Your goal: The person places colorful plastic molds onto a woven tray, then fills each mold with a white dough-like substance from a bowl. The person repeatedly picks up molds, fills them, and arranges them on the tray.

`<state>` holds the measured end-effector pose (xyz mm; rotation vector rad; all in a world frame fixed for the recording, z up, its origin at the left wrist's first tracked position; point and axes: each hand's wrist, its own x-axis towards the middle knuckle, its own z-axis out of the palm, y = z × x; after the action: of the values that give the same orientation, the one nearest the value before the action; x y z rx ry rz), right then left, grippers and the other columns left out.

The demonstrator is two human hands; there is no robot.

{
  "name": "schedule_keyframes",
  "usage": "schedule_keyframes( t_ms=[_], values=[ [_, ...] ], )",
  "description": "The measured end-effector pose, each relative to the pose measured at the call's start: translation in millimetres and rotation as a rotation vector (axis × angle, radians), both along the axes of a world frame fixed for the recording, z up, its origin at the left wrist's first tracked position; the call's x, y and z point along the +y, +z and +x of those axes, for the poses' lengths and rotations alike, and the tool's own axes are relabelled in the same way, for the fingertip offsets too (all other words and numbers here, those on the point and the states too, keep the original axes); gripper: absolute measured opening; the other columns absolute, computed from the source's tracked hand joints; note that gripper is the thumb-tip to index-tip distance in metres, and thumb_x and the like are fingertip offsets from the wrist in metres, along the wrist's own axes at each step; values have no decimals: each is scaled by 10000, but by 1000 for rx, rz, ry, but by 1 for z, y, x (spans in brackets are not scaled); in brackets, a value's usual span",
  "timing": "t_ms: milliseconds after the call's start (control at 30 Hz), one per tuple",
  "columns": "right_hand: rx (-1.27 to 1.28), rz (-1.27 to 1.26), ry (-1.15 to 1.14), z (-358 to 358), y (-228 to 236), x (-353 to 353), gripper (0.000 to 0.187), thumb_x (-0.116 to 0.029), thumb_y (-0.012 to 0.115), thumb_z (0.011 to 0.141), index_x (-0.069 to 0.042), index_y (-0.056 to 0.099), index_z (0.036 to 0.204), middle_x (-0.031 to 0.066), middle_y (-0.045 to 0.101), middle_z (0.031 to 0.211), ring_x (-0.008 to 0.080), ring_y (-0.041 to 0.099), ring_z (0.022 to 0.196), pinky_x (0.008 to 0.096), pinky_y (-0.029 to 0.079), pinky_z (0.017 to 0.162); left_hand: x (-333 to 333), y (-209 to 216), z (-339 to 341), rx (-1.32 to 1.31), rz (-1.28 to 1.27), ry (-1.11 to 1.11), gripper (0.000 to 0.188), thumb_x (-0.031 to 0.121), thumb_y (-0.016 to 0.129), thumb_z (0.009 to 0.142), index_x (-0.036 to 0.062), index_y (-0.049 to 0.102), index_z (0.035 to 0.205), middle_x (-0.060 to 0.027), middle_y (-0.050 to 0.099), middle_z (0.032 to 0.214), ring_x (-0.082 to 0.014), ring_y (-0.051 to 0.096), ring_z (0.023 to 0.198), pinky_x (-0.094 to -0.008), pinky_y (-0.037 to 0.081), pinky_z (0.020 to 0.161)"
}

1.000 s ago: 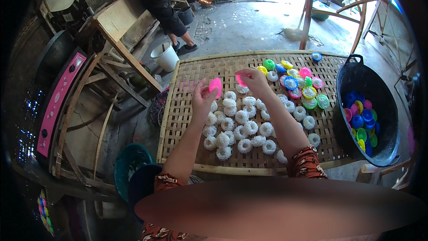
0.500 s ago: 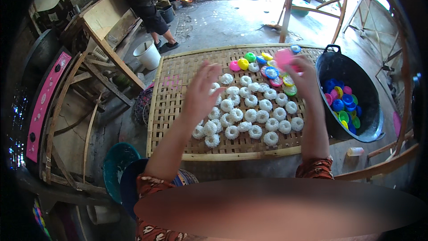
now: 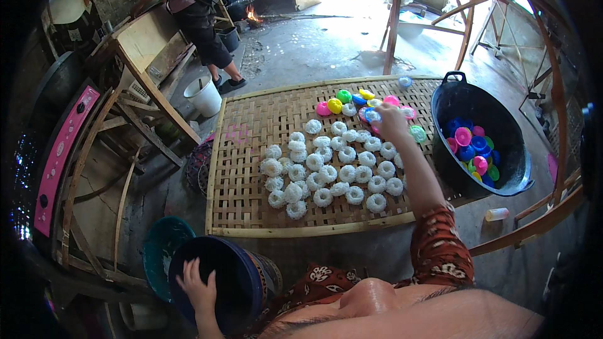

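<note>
My left hand (image 3: 199, 285) is open, its fingers apart, over the mouth of a dark blue bucket (image 3: 242, 257). Nothing shows in it. My right hand (image 3: 392, 122) reaches over a cluster of small coloured plastic cups at the far right of a woven bamboo rack (image 3: 245, 157). Its fingers are closed down among them, hiding what they grip. Beside the fingertips is a blue cup (image 3: 372, 115) holding white stuff, with a pink cup (image 3: 391, 100) just beyond. Nearer me lie many white, grainy rings (image 3: 347, 155), shaped like doughnuts, some piled at the left.
A black tub (image 3: 443, 150) with loose coloured cups (image 3: 472, 141) stands against the rack's right side. Left are a green basin (image 3: 157, 238), a white pail (image 3: 204, 97) and a pink-fronted stove (image 3: 66, 150). A person (image 3: 201, 22) stands at the back left, near a fire (image 3: 252, 14).
My left hand has dropped from above the rings to the bucket. The pink cup has left my right hand, which is now lower among the cups; another pink cup shows in the tub.
</note>
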<state>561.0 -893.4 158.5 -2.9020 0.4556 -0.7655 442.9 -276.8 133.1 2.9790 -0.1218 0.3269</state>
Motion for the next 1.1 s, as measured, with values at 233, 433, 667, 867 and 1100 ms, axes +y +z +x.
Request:
schedule_keyframes(
  t_ms=[233,433,667,867,1100],
  values=[
    [364,37,-237,85,-36,-3,290,-255,568,832,-98,585,1076,128,545,1127,295,527,1066,383,458,883,86,-18,-78,-89,306,364,545,376,639,779,91,511,1225,-150,475,1255,-372,416,1190,-511,352,969],
    [186,170,-233,101,-29,-23,314,-207,584,792,-23,561,1045,195,561,1083,321,574,1024,399,489,843,107,-58,-97,-30,-42,563,577,461,619,799,99,512,1235,-194,469,1258,-371,414,1186,-471,361,976],
    [234,340,-156,114,-51,-3,368,-272,574,770,31,594,978,230,632,946,362,625,886,422,496,798,137,-92,-87,100,-190,600,635,453,684,741,90,515,1234,-264,441,1255,-395,409,1177,-452,354,985],
    [239,296,-62,107,-43,-11,393,-296,539,783,50,631,946,239,641,917,347,636,862,433,495,783,135,-88,-79,189,-294,698,589,422,688,742,96,544,1212,-248,448,1256,-382,426,1160,-441,354,986],
    [-335,438,53,17,33,-42,411,-232,479,795,-9,579,1125,239,624,984,334,624,897,388,472,810,137,-103,-83,101,-162,727,514,409,686,744,115,595,1155,-216,452,1266,-379,421,1161,-459,354,973]
  ],
)
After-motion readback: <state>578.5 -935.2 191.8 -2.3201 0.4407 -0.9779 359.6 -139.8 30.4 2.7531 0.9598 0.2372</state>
